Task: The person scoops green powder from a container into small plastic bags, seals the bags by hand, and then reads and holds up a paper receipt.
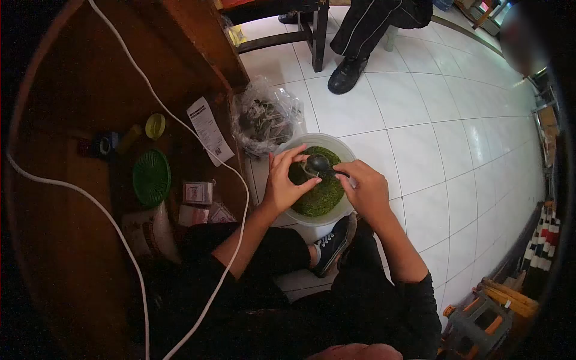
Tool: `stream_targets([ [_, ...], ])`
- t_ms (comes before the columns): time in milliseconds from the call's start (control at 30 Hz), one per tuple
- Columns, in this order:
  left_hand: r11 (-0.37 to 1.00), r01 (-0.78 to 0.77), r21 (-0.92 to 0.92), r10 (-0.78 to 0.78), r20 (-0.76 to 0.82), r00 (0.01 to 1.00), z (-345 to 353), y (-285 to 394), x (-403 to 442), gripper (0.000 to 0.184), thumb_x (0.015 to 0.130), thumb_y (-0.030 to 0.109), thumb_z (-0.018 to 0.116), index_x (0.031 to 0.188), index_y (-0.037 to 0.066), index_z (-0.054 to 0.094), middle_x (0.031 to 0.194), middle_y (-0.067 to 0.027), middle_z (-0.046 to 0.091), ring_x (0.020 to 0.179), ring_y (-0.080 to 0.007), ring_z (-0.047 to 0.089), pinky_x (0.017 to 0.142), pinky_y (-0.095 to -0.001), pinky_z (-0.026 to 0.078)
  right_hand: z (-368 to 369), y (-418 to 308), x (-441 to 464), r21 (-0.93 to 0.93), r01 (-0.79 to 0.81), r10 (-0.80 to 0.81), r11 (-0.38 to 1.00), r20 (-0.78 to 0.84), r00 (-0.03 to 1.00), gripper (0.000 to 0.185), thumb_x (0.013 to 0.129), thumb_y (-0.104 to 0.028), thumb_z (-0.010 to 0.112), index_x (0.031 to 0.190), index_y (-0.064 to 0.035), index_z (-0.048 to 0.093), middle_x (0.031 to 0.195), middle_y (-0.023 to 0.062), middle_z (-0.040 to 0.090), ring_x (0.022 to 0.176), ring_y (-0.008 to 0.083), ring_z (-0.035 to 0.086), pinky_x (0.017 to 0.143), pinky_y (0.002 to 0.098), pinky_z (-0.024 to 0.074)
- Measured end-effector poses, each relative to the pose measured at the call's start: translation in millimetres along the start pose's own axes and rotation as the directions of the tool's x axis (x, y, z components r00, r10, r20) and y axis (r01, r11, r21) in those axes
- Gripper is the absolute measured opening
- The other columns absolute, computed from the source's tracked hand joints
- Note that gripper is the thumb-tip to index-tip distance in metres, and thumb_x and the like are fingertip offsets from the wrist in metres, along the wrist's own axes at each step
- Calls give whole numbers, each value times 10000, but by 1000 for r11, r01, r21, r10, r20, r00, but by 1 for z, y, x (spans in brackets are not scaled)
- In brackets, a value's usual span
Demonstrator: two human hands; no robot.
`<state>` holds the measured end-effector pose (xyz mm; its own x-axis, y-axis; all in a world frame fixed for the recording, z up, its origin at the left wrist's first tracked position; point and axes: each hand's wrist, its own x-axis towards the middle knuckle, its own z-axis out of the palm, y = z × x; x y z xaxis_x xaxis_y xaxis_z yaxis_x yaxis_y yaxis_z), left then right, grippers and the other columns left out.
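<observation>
Two hands appear in the head view, both over the bucket (342,146). I have the right hand (369,189) pinched on the handle of the dark spoon (318,162), thumb and fingers closed; this grip probably serves fine control of tilt. The left hand (285,183) is curved, thumb apart from the forefinger, beside the spoon's bowl. Something clear seems to sit between these fingertips, but I cannot tell whether they grip it; the curve would suit steadying a small thing near the spoon. Below both sets of fingers, the chopped greens (324,201) lie in the bucket, presumably so that spills drop back inside. Beyond the left fingers, just beside the bucket, lies the plastic bag (255,117), apparently within easy reach. Farther left of those fingers, the receipt (207,129) and green basket (151,177) lie apart from the bucket.
</observation>
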<state>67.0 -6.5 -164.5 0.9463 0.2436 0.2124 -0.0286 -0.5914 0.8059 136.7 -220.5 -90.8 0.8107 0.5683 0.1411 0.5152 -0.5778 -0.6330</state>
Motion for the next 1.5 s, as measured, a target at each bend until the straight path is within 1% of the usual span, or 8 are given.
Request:
stream_targets([
  [133, 982, 41, -187, -41, 5, 999, 2, -3, -1, 784, 707, 208, 947, 1402, 122, 595, 1218, -83, 698, 1272, -273, 586, 1153, -464, 397, 5, 7, 2, 84, 8, -6, 996, -29, 1000, 191, 881, -124, 753, 1071, -127, 728, 955, 83, 721, 806, 292, 719, 707, 396, 571],
  [300, 994, -103, -34, 102, -32, 994, 5, -9, 2, 673, 710, 172, 936, 1309, 87, 639, 1269, -103, 674, 1243, -286, 603, 1062, -403, 478, 3, 11, 7, 146, -88, 96, 985, -45, 994, 180, 891, -163, 754, 1056, -98, 731, 1002, 105, 740, 856, 297, 734, 734, 399, 576],
  [367, 993, -114, -35, 113, -33, 993, 6, -8, 3, 629, 711, 174, 929, 1271, 83, 655, 1266, -106, 676, 1242, -295, 604, 1067, -409, 470, 6, 19, 6, -95, -169, 170, 981, 3, 985, 235, 890, -209, 758, 1094, -96, 724, 1028, 116, 742, 903, 326, 731, 773, 418, 575],
  [500, 889, 143, -436, -115, 89, 989, 12, -5, -2, 598, 799, 87, 876, 1327, 54, 595, 1328, -105, 629, 1286, -238, 579, 1083, -388, 484, 32, 9, -6, -188, -188, 222, 964, 182, 958, 293, 879, -243, 770, 1120, -91, 701, 1041, 131, 739, 952, 359, 721, 821, 437, 569],
  [667, 571, 352, -741, -227, 269, 936, 28, -12, -15, 649, 876, -6, 799, 1441, 35, 482, 1366, -106, 588, 1323, -216, 553, 1122, -382, 484, 66, 8, -3, 352, -157, 192, 923, -66, 979, 267, 904, -199, 762, 1092, -40, 656, 1026, 153, 727, 994, 303, 716, 872, 383, 546],
  [733, 581, 355, -732, -248, 255, 934, 23, -6, -13, 559, 911, -2, 767, 1412, 24, 521, 1381, -116, 588, 1287, -204, 570, 1117, -367, 479, 71, 17, -1, 511, -226, 284, 829, -37, 958, 181, 963, -152, 719, 1079, -26, 660, 995, 116, 737, 958, 174, 694, 891, 314, 516],
  [867, 611, 330, -719, -266, 206, 942, 24, -30, -10, 267, 975, 53, 715, 1230, 1, 660, 1397, -119, 607, 1230, -177, 597, 1078, -333, 471, 72, 27, -2, 635, -192, 238, 748, 13, 971, 126, 1021, -114, 649, 1072, 0, 667, 980, 63, 759, 960, 115, 670, 889, 297, 522],
  [1500, 803, 169, -572, -103, 146, 984, 15, -23, -9, 90, 964, 49, 721, 1047, 16, 711, 1490, -106, 475, 1326, -255, 560, 1030, -372, 549, 60, 22, 3, 602, -39, 81, 797, -42, 996, 80, 939, -27, 697, 968, 45, 714, 999, 128, 736, 952, 200, 701, 871, 320, 532],
])
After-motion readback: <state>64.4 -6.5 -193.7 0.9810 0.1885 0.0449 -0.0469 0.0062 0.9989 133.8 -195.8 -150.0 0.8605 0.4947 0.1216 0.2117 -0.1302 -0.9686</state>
